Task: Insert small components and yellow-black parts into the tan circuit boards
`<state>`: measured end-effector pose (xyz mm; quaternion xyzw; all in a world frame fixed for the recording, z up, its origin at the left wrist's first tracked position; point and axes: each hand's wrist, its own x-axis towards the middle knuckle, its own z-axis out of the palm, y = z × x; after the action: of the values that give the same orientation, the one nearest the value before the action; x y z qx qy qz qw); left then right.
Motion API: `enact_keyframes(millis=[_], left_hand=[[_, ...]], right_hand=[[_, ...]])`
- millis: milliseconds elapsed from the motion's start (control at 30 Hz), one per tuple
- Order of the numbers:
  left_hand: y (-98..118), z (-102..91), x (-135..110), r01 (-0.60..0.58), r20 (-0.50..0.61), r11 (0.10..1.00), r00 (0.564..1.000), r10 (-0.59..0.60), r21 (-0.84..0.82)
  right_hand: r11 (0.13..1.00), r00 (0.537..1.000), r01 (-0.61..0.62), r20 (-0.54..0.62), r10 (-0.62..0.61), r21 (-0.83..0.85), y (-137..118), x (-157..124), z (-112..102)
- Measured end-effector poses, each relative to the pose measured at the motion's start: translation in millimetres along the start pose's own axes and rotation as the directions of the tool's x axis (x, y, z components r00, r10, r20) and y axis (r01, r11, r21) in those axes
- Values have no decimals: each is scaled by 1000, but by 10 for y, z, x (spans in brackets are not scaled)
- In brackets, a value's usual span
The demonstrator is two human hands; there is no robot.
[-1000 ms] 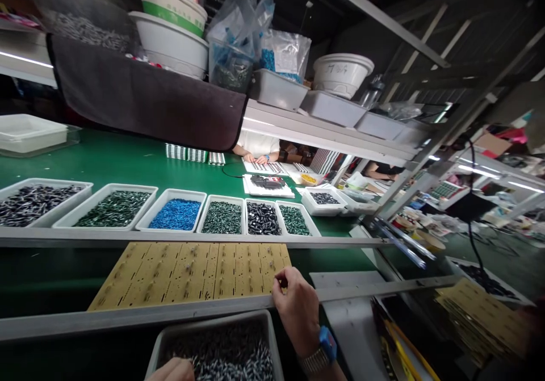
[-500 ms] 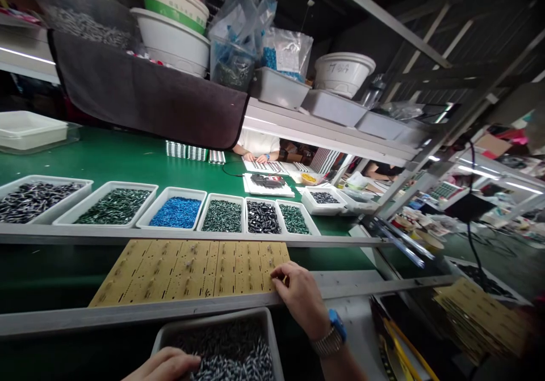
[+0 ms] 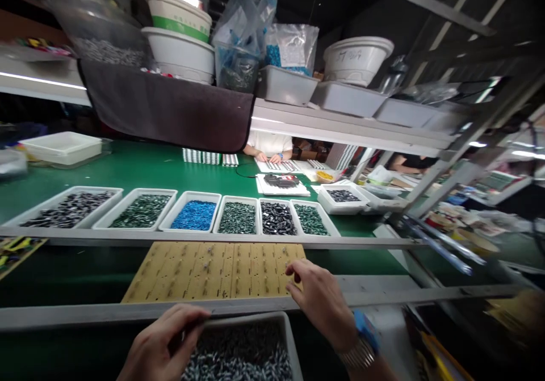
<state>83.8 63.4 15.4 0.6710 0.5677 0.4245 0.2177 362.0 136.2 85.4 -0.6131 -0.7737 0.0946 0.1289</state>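
A tan circuit board point(image 3: 221, 270) with rows of small holes and a few small parts standing on it lies between two metal rails. My right hand point(image 3: 321, 304), with a blue watch on the wrist, hovers at the board's right end, thumb and forefinger slightly apart with nothing visible between them. Below the near rail is a grey bin point(image 3: 292, 341) of small dark cylindrical parts point(image 3: 242, 364). My left hand point(image 3: 164, 344) is above its left side, thumb and forefinger drawn together; whatever is in the fingertips is too small to name.
Behind the far rail stands a row of white trays of small parts, including a tray of blue ones point(image 3: 193, 215). Another populated board point(image 3: 19, 250) shows at left. A shelf point(image 3: 353, 128) with tubs and bags hangs above. A co-worker's hands point(image 3: 270, 158) are across the table.
My left hand has risen from the parts in the bin to near the rail. My right thumb and forefinger have parted at the board's right end. The view has turned left.
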Motion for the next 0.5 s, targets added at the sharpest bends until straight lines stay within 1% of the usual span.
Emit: enact_keyframes(millis=[33, 67, 100, 167, 200, 233, 267, 300, 400, 433, 500], left_hand=[[-22, -27, 68, -12, 8, 999, 1000, 12, 53], [-41, -50, 139, -9, 8, 994, 1000, 8, 105], [-56, -67, 209, 14, -5, 988, 1000, -14, 152], [-75, -79, 333, 78, -35, 971, 997, -72, 226], [-77, -76, 384, 100, -41, 962, 995, -93, 255], [-74, -69, 425, 110, -36, 953, 994, -104, 281], [-67, -60, 458, 112, -25, 947, 994, -110, 302], [-54, -50, 483, 107, -10, 942, 994, -110, 319], [-5, -28, 530, 94, 33, 925, 993, -114, 367], [12, -24, 540, 93, 43, 919, 992, -119, 383], [42, -14, 555, 95, 56, 904, 990, -130, 418]], right_hand=[[999, 999, 33, 23, -33, 2, -69, -71, 33], [996, 993, 86, 76, -86, 5, -138, -147, 87], [988, 976, 155, 154, -153, 2, -202, -221, 157], [951, 909, 307, 304, -286, -23, -298, -347, 330], [931, 875, 363, 354, -330, -28, -326, -391, 417], [920, 851, 391, 389, -352, -23, -339, -424, 495], [920, 843, 391, 401, -358, -1, -338, -446, 561], [927, 845, 374, 399, -356, 36, -325, -460, 615], [934, 871, 324, 338, -357, 153, -239, -485, 748], [931, 880, 328, 308, -362, 159, -205, -493, 799], [928, 886, 360, 277, -373, 99, -143, -510, 919]])
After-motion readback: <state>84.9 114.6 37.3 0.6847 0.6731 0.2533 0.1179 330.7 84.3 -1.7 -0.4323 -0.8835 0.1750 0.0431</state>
